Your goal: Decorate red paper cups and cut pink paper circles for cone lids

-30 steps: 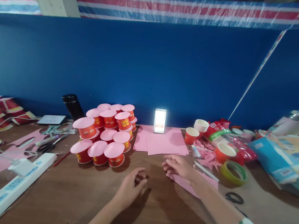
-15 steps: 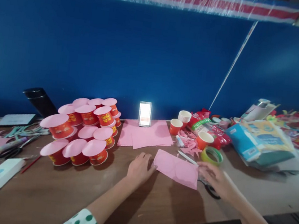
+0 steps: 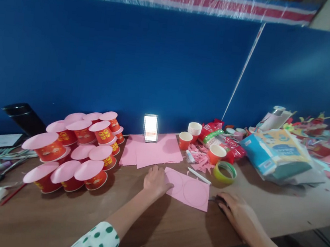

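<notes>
A pink paper sheet point(image 3: 189, 190) with two circles drawn on it lies flat on the brown wooden table point(image 3: 60, 215). My left hand point(image 3: 154, 180) rests on the sheet's left edge, fingers laid flat and holding nothing. My right hand point(image 3: 235, 213) sits just right of the sheet with its fingers curled over black scissors point(image 3: 215, 200), of which only a dark tip shows.
A pile of red cups capped with pink discs point(image 3: 74, 148) stands at left. Behind the sheet lie more pink sheets point(image 3: 152, 150) and a lit phone point(image 3: 150, 127). Orange cups point(image 3: 217, 154), a green tape roll point(image 3: 224, 171), a white pen point(image 3: 199, 175) and a blue package point(image 3: 272, 152) crowd the right.
The view has swung right. My left hand slid onto the pink sheet's edge. My right hand left the sheet, went right and down, and settled on the scissors.
</notes>
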The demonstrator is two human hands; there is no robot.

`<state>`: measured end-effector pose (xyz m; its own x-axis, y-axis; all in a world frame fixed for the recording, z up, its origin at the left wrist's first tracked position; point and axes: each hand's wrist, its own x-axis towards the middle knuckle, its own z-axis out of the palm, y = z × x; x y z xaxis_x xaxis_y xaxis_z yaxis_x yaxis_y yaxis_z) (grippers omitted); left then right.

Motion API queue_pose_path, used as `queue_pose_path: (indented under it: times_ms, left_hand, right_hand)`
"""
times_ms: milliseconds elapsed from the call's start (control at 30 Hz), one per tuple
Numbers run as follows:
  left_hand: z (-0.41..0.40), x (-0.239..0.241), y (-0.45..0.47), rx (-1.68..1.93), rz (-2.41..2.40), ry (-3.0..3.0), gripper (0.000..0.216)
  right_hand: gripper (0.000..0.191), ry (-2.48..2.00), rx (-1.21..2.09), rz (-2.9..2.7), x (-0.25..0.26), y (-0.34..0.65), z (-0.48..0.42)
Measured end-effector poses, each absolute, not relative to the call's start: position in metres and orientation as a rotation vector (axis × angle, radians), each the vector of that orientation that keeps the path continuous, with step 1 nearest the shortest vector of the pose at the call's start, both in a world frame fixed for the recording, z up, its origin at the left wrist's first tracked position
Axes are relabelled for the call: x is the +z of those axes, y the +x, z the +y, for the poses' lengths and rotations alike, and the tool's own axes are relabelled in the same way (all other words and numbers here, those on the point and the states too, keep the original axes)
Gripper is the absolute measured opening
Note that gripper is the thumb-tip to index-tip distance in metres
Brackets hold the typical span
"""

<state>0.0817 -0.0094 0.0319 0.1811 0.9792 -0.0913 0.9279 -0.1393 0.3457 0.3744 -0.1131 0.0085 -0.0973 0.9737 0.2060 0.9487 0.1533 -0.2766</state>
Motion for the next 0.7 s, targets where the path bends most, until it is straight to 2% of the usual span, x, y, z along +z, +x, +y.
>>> queue_pose_path:
  times_ms: [167,333,500,700]
  left_hand:
    - [-0.012,0.031,0.084,0.218,1.743,2.130,0.037]
    - [-0.013,0.032,0.091,0.250,1.677,2.277,0.052]
    - [-0.019,0.032,0.088,0.228,1.572,2.367,0.041]
    - [-0.035,0.031,0.066,0.228,1.573,2.358,0.038]
  right_hand:
    - [0.024,-1.785,0.135,-2.125,0.004,0.377,-0.112]
    - [0.024,-1.822,0.179,-2.198,0.016,0.375,-0.112]
    - [0.023,-1.873,0.159,-2.220,0.036,0.361,-0.096]
    - [0.021,-1.837,0.087,-2.277,0.042,0.329,-0.053]
